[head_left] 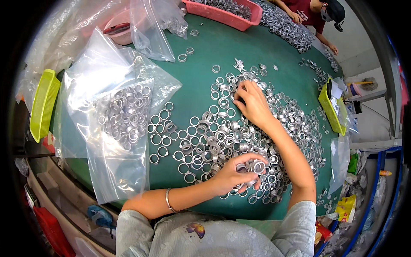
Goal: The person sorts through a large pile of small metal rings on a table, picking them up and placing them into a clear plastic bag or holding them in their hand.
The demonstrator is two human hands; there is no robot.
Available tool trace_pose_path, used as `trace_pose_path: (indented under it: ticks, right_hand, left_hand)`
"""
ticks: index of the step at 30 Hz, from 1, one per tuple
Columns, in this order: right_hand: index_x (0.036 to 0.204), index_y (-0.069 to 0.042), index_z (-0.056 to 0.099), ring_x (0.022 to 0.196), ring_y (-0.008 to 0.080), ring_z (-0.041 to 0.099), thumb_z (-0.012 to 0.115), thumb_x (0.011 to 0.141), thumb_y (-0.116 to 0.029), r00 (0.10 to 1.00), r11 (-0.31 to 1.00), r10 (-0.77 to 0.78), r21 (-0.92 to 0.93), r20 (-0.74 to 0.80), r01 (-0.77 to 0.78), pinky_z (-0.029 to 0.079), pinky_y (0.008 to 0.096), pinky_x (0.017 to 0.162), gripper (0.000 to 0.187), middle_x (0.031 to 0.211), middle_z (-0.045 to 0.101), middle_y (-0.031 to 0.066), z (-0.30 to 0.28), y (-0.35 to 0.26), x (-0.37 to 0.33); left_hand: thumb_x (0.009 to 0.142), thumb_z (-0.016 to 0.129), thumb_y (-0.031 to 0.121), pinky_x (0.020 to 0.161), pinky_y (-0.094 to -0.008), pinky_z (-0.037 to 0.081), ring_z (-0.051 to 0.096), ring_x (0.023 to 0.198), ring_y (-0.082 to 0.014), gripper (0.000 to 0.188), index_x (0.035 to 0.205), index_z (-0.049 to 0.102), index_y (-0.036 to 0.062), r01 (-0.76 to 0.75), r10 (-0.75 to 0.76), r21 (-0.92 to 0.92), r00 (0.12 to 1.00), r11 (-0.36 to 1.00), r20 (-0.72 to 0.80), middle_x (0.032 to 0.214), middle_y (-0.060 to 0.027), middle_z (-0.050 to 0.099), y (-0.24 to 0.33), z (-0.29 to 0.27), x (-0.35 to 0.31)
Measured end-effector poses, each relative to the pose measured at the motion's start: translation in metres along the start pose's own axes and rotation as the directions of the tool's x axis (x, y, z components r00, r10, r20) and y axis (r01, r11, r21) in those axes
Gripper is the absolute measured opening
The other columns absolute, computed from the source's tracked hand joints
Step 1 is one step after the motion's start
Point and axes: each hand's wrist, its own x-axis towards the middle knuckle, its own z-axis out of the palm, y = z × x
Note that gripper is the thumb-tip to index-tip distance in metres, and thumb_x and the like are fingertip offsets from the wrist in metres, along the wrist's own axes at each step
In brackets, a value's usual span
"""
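Many small silver-grey metal rings [192,131] lie spread and heaped across the green tabletop [195,64]. My left hand [233,173] is low over the near part of the heap, palm turned up, its fingers curled around several rings [257,167]. A metal bangle circles that wrist. Farther out, my right hand [252,103] reaches to the far part of the heap, back of the hand up. Its fingers and thumb bend down among the rings there, and whatever lies between the fingertips is hidden. Left of the heap lies a clear plastic bag [117,171] with rings inside.
More clear bags [150,34] lie at the far left beside a pink basin. A pink tray [218,13] of metal parts stands at the far edge. Yellow-green baskets stand left [44,107] and right [332,107]. A co-worker [312,17] handles another ring pile at the far right.
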Motion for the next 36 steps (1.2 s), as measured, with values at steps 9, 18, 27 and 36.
trace_pose_path:
  ticks: [9,18,27,36]
  right_hand:
    - [0.108,-0.009,0.060,0.119,0.0354,0.041,0.066,0.080,-0.025,1.000,0.988,-0.020,0.152,-0.018,0.022,0.031,0.0421,0.100,0.033,0.120,0.051,0.0137,-0.015,0.008,0.009]
    - [0.103,-0.007,0.062,0.122,0.0320,0.040,0.067,0.079,-0.027,0.907,0.947,-0.151,0.321,0.393,0.018,0.035,0.0430,0.098,0.032,0.119,0.053,0.0116,-0.049,-0.018,-0.039]
    - [0.099,-0.001,0.064,0.085,0.0207,0.059,0.067,0.079,-0.015,0.898,0.801,0.241,0.446,0.369,-0.398,0.044,0.0324,0.084,0.024,0.084,0.063,0.0083,-0.065,-0.002,-0.018]
    - [0.095,-0.006,0.066,0.101,0.0274,0.053,0.075,0.069,-0.017,0.954,0.948,0.028,0.295,0.299,-0.120,0.039,0.0404,0.092,0.029,0.099,0.059,0.0087,-0.022,0.018,0.006]
  left_hand:
    - [0.093,0.052,0.022,0.038,-0.0177,0.041,0.062,0.070,-0.0123,0.029,0.112,0.057,0.0013,0.029,-0.035,-0.108,0.998,0.994,-0.058,0.091,-0.0067,0.058,-0.007,-0.004,0.000]
    - [0.092,0.055,0.023,0.036,-0.0192,0.037,0.060,0.072,-0.0154,0.025,0.099,0.061,-0.0003,0.145,-0.145,-0.028,0.989,0.989,-0.019,0.087,-0.0074,0.058,-0.014,-0.001,-0.001]
    - [0.093,0.052,0.030,0.037,-0.0179,0.035,0.059,0.072,-0.0117,0.030,0.091,0.061,0.0012,0.159,-0.162,0.037,0.983,0.987,0.084,0.082,-0.0065,0.058,-0.010,-0.001,-0.002]
    - [0.093,0.052,0.029,0.038,-0.0175,0.035,0.058,0.072,-0.0110,0.028,0.091,0.060,0.0018,0.153,-0.154,0.016,0.987,0.988,0.055,0.080,-0.0052,0.057,-0.006,0.000,-0.004]
